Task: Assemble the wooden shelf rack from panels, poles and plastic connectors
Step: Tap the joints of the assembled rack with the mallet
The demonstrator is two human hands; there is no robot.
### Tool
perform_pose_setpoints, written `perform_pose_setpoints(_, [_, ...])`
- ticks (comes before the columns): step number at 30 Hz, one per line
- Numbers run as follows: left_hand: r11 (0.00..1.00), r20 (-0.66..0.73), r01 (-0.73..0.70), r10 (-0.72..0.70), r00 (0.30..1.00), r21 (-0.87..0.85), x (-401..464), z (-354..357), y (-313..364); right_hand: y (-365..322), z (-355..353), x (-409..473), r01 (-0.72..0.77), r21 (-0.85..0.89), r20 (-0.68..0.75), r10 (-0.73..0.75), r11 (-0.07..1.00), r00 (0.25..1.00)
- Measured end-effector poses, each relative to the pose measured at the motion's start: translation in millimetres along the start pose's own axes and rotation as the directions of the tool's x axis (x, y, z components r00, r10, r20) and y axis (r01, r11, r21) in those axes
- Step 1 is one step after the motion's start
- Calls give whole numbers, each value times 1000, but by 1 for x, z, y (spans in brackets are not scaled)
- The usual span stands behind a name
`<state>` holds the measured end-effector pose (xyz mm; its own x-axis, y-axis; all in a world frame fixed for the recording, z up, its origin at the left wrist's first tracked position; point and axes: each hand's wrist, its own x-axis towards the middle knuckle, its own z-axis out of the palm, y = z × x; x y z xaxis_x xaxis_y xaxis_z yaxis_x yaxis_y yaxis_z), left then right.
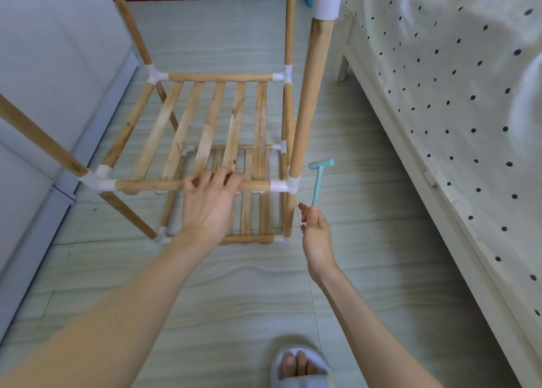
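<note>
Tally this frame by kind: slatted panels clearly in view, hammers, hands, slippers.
Slatted panels: 2, upper panel and lower panel
Hammer: 1
Hands: 2, left hand gripping front pole, right hand holding hammer
Slipper: 1
Total: 6

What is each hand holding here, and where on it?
Left hand grips the front rail of the rack mid-length. Right hand pinches the small blue hammer by its handle's end.

1. A pale wood-grain plank floor [234,314] carries everything in view.
2. The part-built wooden shelf rack [205,129] stands on it by its white plastic corner connectors.
3. A slippered foot [297,368] rests at the near edge.
4. A bed leg [341,65] stands on it at the right.
</note>
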<state>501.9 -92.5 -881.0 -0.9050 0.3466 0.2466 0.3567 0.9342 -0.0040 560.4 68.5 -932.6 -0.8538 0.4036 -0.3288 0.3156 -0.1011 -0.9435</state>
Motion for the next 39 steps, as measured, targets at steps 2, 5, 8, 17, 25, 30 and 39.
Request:
perform_pose_setpoints(2, [1000, -24, -18, 18, 1000, -5, 5, -8, -4, -9, 1, 8, 29, -55, 8, -28, 998, 1000])
perform_pose_setpoints(5, [999, -123, -27, 24, 992, -23, 20, -29, -9, -19, 6, 16, 128, -108, -13, -131, 986, 991])
perform_pose_setpoints(8, [997, -231, -10, -9, 973, -82, 45, -58, -13, -38, 15, 18, 237, -42, -84, -239, 971, 967])
perform_pose_setpoints(17, [988, -202, 1, -33, 979, -157, 93, -101, -18, -89, 34, 4, 314, 222, -233, -262, 923, 936])
perform_pose_setpoints(25, [971, -206, -126, 84, 975, -203, 80, -87, -20, -128, 41, 24, 311, 41, -212, -296, 950, 931])
perform_pose_setpoints(30, [957, 240, 6, 67, 969, -291, 29, -44, -16, -158, 63, 67, 271, -119, -252, -293, 955, 922])
perform_pose_setpoints(39, [997, 68, -79, 81, 994, -20, 45, -46, -17, -161, 59, 112, -12, -103, -312, -21, 995, 950])
